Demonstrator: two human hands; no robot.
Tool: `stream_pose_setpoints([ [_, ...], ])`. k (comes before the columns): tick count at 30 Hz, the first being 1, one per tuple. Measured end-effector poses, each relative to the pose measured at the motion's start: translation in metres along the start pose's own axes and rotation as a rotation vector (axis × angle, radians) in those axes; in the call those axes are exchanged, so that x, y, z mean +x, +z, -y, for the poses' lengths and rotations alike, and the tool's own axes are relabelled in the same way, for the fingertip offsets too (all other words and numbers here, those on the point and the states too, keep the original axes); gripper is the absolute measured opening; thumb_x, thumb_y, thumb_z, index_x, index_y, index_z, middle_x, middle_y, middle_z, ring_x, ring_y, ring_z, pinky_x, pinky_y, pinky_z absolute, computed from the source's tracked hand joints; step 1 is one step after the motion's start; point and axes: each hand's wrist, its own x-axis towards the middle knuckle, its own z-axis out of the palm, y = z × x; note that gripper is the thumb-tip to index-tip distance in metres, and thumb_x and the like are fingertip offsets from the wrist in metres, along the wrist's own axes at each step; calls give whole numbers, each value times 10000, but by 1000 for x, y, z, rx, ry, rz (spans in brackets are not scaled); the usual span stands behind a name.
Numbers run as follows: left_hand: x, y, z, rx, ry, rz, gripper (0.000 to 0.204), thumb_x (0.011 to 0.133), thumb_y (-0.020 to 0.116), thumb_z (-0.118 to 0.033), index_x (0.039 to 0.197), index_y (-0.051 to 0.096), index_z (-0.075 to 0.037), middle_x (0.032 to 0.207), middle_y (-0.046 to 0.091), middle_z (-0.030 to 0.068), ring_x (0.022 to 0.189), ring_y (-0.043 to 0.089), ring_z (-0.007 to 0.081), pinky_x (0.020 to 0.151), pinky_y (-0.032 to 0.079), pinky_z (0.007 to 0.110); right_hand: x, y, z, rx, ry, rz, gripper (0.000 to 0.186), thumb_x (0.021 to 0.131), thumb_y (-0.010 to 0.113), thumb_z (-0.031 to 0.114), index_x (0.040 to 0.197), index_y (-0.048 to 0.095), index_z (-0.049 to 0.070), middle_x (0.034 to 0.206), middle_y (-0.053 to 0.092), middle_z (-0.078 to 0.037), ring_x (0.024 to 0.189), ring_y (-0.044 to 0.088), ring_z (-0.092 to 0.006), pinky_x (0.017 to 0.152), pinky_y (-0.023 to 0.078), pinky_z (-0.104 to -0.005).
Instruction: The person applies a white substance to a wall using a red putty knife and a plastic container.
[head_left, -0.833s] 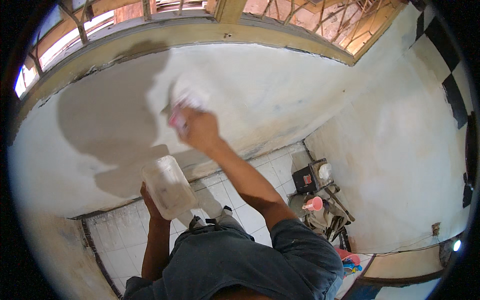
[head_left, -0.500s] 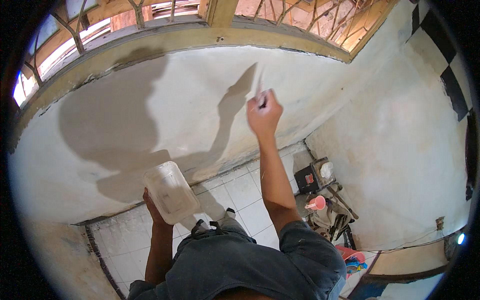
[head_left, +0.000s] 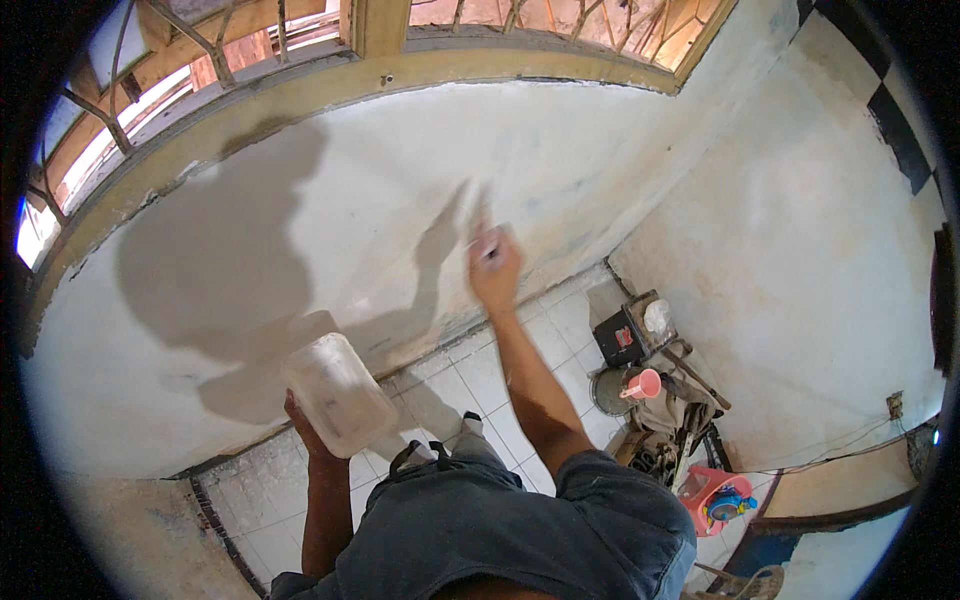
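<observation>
My left hand (head_left: 306,428) is wrapped around the side of a whitish rectangular plastic tub (head_left: 340,396), whose inside is smeared with pale residue. In front of the white wall (head_left: 400,150), my right hand (head_left: 494,272) is closed around a putty knife (head_left: 482,208) that points up. Motion blurs the knife, and its wide blade shows better in its shadow on the wall. Whether the blade touches the wall, I cannot tell.
Above the wall runs a yellowish window frame (head_left: 380,70) with metal bars. At the right, a black box (head_left: 620,338), a pink dipper (head_left: 643,384), crumpled cloths and a pink basket (head_left: 697,487) stand on the white tiled floor (head_left: 487,375).
My right hand has moved down and slightly left along the wall with the putty knife. The tub stays in my left hand, almost in place. The whole view has shifted a little.
</observation>
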Motion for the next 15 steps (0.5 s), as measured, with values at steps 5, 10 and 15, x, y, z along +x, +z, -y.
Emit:
stream_pose_setpoints([
  [5,-5,6,-4,66,40,-3,547,877,414,-567,1231,470,-154,1130,532,59,1019,537,233,841,496,425,106,-47,-63,-191,27,-313,142,790,549,117,733,472,12,634,506,-172,554,481,-364,540,405,-399],
  [10,-5,7,-7,77,29,-17,532,864,467,-557,1208,480,-151,1106,538,49,994,544,219,805,518,409,129,-37,-80,-218,-37,-151,102,778,569,120,805,533,29,677,562,-182,625,566,-367,579,451,-416],
  [15,-1,1,-6,76,68,25,541,864,462,-559,1215,478,-147,1129,533,55,998,543,225,810,517,406,11,50,-52,65,-122,342,178,766,648,188,927,634,113,794,654,-108,707,634,-305,638,514,-366],
])
